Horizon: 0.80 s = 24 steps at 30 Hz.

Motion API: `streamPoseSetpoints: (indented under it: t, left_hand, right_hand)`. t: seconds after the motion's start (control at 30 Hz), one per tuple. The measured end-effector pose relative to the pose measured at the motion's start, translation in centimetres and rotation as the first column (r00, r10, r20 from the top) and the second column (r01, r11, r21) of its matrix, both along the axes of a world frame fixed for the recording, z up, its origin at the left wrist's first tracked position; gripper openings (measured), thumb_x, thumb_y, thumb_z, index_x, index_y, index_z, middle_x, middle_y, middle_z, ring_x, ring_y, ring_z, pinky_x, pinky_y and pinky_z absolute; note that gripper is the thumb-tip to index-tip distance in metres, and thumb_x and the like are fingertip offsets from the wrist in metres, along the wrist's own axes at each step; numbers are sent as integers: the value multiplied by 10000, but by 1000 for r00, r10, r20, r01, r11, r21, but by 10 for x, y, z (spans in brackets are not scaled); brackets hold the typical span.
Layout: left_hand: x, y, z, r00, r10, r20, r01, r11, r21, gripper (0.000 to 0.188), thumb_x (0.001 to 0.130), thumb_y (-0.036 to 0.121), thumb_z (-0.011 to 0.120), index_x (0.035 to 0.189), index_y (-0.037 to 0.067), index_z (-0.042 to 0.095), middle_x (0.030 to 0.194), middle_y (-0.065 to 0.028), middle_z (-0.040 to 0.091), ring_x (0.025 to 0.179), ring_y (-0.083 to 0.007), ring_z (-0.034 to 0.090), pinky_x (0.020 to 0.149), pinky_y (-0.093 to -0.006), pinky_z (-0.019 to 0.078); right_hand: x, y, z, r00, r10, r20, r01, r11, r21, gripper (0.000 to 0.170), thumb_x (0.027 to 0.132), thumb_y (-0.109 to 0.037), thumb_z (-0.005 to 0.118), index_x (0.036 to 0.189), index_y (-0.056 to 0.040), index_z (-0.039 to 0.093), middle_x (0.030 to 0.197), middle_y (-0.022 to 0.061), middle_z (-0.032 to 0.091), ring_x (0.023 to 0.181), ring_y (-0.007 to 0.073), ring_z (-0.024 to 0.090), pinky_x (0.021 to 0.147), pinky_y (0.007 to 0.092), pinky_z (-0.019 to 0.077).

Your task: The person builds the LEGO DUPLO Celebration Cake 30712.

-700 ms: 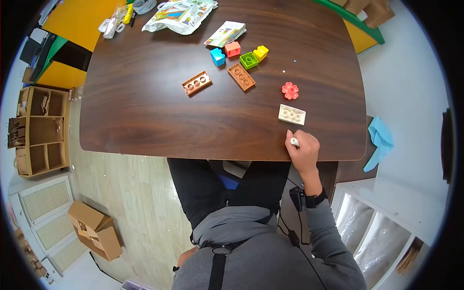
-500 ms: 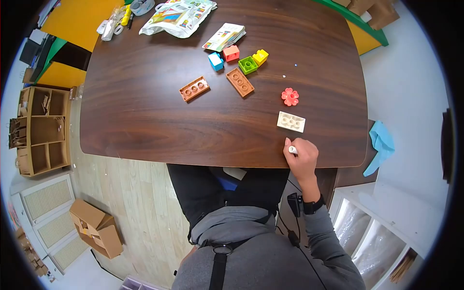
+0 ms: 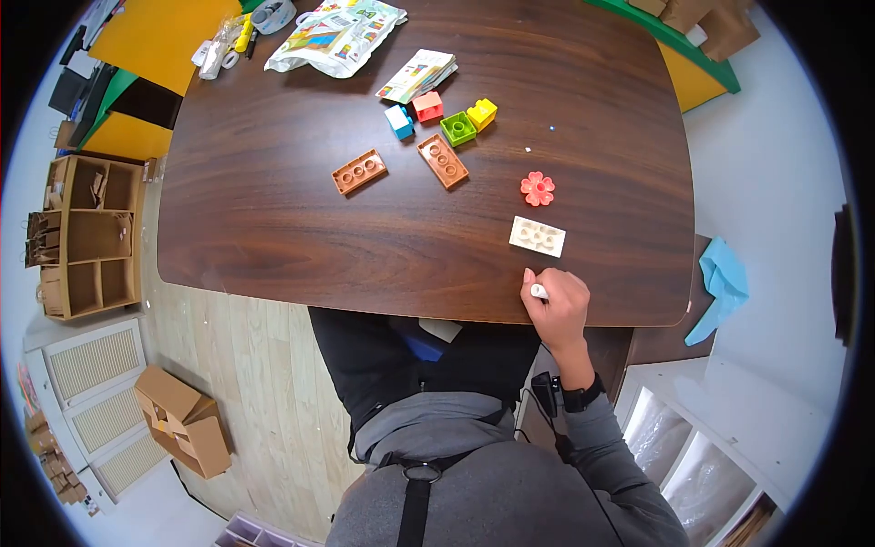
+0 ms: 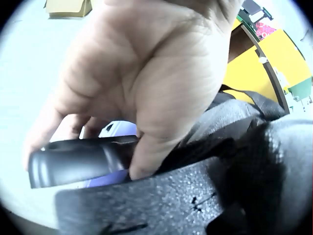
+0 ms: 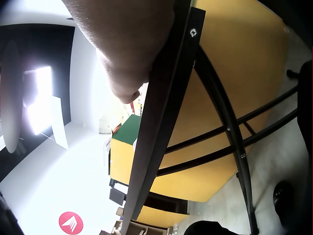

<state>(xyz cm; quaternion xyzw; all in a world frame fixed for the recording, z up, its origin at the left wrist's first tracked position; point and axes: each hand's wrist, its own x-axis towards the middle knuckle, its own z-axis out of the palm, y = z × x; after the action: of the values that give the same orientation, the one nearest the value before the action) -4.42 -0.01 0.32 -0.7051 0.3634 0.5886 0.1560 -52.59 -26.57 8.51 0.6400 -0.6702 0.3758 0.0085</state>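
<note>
At the table's near edge, my right hand [image 3: 558, 305] is curled in a fist round a small white tube-like piece [image 3: 540, 291], one round end showing at the thumb. Just beyond it lies a white toy brick [image 3: 537, 237], hollow side up, with a coral flower piece [image 3: 538, 189] behind. In the right wrist view, the table edge hides most of this hand [image 5: 128, 93]. My left hand [image 4: 142, 73] shows in the left wrist view, down beside the body, with thumb and fingers round a smooth black object [image 4: 73, 164]. I cannot tell what that object is.
Two brown bricks [image 3: 359, 171] lie mid-table, near a blue brick [image 3: 399, 122], a red brick [image 3: 427, 107], a green brick [image 3: 458, 129] and a yellow brick [image 3: 482, 113]. Farther back are a folded leaflet [image 3: 417, 75] and a printed bag [image 3: 337, 36]. A cardboard box [image 3: 184, 421] stands on the floor.
The head view has shifted, so the tabletop and bricks sit slightly lower and farther left. My right hand keeps its grip on the white piece at the edge. The left hand has slipped from the head view.
</note>
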Motion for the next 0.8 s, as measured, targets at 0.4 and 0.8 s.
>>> streamPoseSetpoints:
  t: [0.4, 0.8]
  left_hand:
    - [-14, 24, 2, 999, 28, 16, -28, 999, -27, 714, 708, 244, 775, 1311, 83, 428, 1141, -161, 540, 1012, -315, 564, 761, -401, 515]
    - [-19, 50, -3, 998, 54, 20, -53, 996, -65, 654, 707, 224, 763, 1269, 69, 464, 1070, -175, 555, 956, -329, 579, 732, -407, 512]
  right_hand:
    - [-5, 4, 1, 969, -13, 248, -11, 996, 94, 280, 825, -152, 729, 718, -47, 492, 589, 77, 468, 475, 239, 457, 487, 347, 375]
    - [-12, -27, -3, 960, -3, 280, -20, 997, 81, 482, 850, -166, 714, 1222, -6, 453, 964, 133, 519, 761, 229, 515, 678, 363, 459]
